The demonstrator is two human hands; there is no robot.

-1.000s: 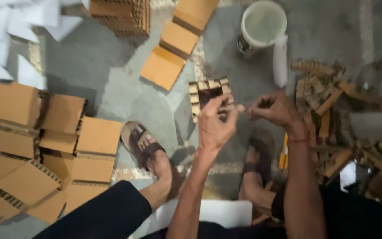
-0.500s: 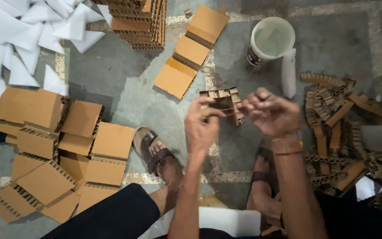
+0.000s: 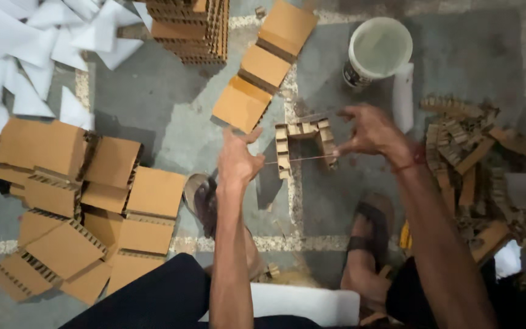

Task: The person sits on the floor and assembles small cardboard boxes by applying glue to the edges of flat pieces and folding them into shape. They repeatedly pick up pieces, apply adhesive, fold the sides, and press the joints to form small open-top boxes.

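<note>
Both hands, L (image 3: 235, 163) & R (image 3: 369, 131), stretch string (image 3: 299, 159) across cardboard frame (image 3: 302, 146) edge.

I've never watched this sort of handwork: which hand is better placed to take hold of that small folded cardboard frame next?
Probably the right hand: its fingers already sit against the cardboard frame at its right side. The left hand is apart from it, out to the left, pinching the thin string that runs across the frame.
</note>
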